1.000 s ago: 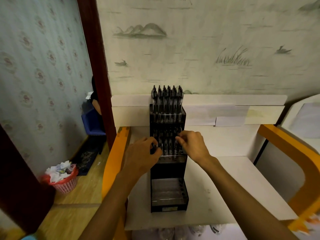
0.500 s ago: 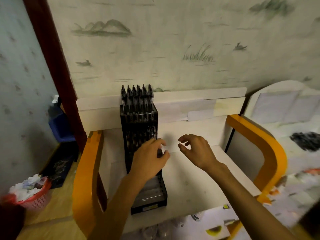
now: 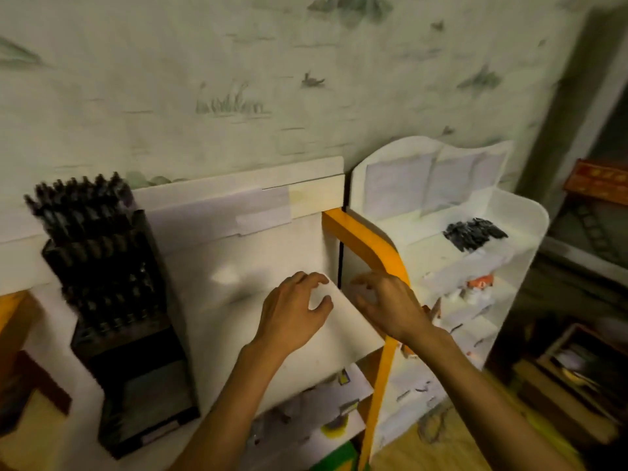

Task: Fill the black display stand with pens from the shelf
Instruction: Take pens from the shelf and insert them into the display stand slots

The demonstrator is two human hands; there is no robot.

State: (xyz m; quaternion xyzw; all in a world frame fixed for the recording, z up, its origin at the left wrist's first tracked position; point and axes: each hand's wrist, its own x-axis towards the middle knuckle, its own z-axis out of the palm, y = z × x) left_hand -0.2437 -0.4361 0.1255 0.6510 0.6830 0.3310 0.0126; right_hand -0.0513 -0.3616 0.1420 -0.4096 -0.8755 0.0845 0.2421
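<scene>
My 2 empty hands, left hand [image 3: 292,317] and right hand [image 3: 390,305], are open at the desk's [image 3: 238,266] right edge; next I must reach the pens [image 3: 474,232] on the shelf [image 3: 530,212].

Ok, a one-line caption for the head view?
Both empty hands, left and right, hover over the desk between the pen stand and the white shelf holding pens.

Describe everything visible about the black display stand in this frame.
The black display stand sits at the left of the white desk, its back against the desk's raised rear panel. It looks like dark plastic, stepped in tiers that rise toward the wall. The upper tiers hold upright black pens, clustered thickest at the top; the lowest front tier looks empty, with a pale label strip at its base. Motion blur hides finer detail. Neither hand touches it; both are off to its right.
</scene>
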